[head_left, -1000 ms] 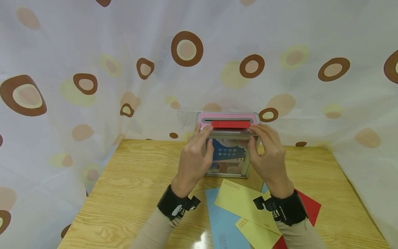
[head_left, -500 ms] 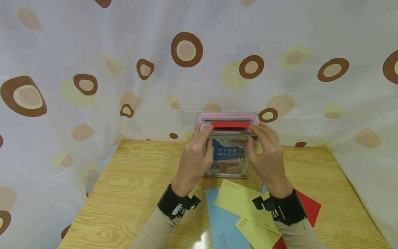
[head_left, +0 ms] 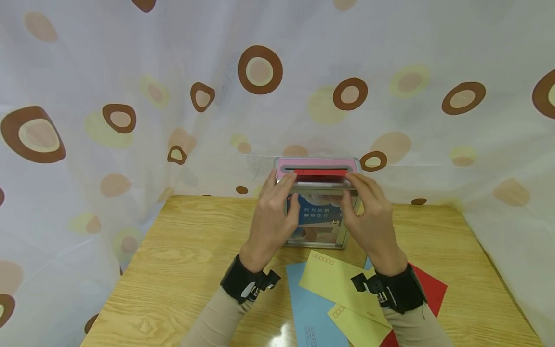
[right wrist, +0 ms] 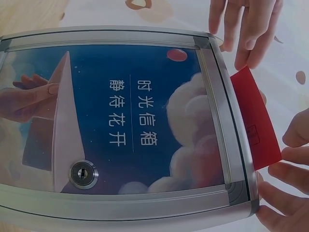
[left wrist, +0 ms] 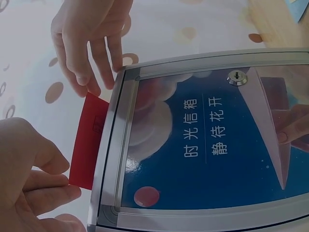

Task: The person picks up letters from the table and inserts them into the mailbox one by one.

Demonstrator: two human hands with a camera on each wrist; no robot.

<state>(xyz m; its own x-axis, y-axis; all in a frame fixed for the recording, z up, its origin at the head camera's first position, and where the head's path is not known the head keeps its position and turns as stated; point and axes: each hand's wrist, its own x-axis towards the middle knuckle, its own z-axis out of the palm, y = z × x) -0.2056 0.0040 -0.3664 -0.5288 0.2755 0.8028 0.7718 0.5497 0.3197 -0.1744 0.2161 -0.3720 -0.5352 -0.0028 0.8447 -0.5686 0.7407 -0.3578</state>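
Note:
A red envelope [head_left: 321,172] stands partly inside the slot [head_left: 318,168] on the pink top of a metal-framed mailbox [head_left: 316,212]. Its exposed strip shows beyond the box's top edge in both wrist views. My left hand [head_left: 270,214] touches the envelope's left end with its fingertips; the thumb stands apart in front of the box. At the right end, the fingertips of my right hand [head_left: 370,219] touch the other corner, its thumb also held away. The box's front panel [left wrist: 193,179] is blue with white lettering and a small lock [right wrist: 83,174]. The envelope's lower part is hidden.
On the wooden table [head_left: 195,241], nearer than the box, lie a light blue envelope [head_left: 314,308], yellow envelopes [head_left: 342,284] and a red envelope [head_left: 433,289], overlapping and partly under the right forearm. A patterned white curtain [head_left: 217,135] hangs behind the box.
The red envelope has sunk a little deeper into the slot, its visible strip now thinner. Both hands have followed it slightly, the right one shifting a bit to the left.

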